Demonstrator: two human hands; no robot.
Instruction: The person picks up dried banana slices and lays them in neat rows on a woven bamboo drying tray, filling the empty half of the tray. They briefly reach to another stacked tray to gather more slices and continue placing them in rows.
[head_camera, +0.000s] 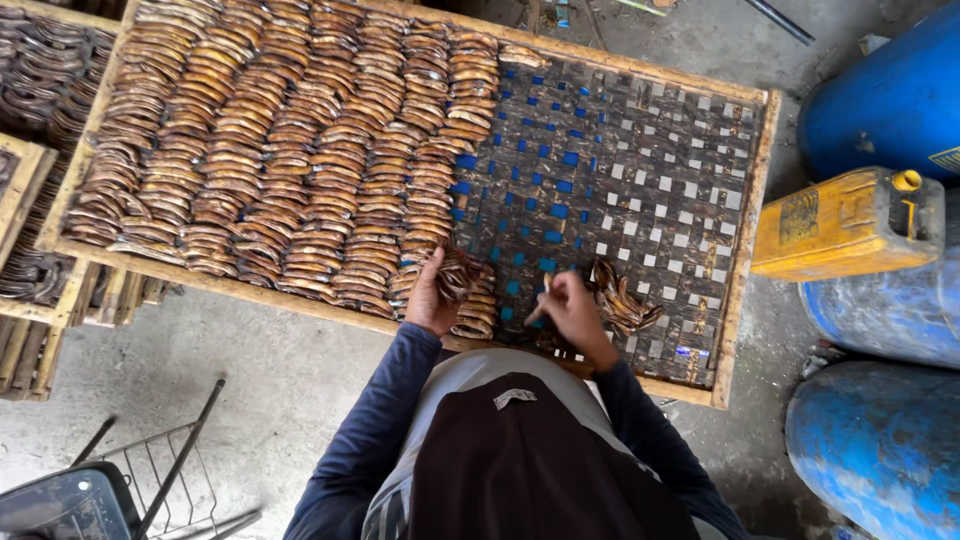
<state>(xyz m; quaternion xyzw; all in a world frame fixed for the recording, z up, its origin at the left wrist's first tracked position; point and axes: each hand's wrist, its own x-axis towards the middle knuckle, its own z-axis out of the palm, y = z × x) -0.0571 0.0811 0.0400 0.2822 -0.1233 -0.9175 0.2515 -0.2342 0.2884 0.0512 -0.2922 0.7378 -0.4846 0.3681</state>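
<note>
Grey concrete floor (250, 370) lies under us, and over it stands a wide wooden-framed drying tray with a woven lattice bottom of dark strips (640, 170). Its left part is packed with overlapping rows of brown, curved dried fish (290, 150), laid edge to edge up to the frame; its right part shows bare weave, with blue and pale gaps showing through.

Our left hand (432, 297) is closed around a small bunch of dried fish (463, 272) at the near end of the last filled row. Our right hand (572, 308) is curled over the bare weave near the tray's front edge; we cannot tell whether it pinches anything. Just right of it lies a loose heap of dried fish (620, 300) on the lattice.

Beside the tray on the right stand a yellow plastic jerrycan (850, 220) and blue metal drums (880, 440), close to the frame. Further filled trays (30, 200) sit at the left. A wire rack (160, 470) stands on the open floor at lower left.
</note>
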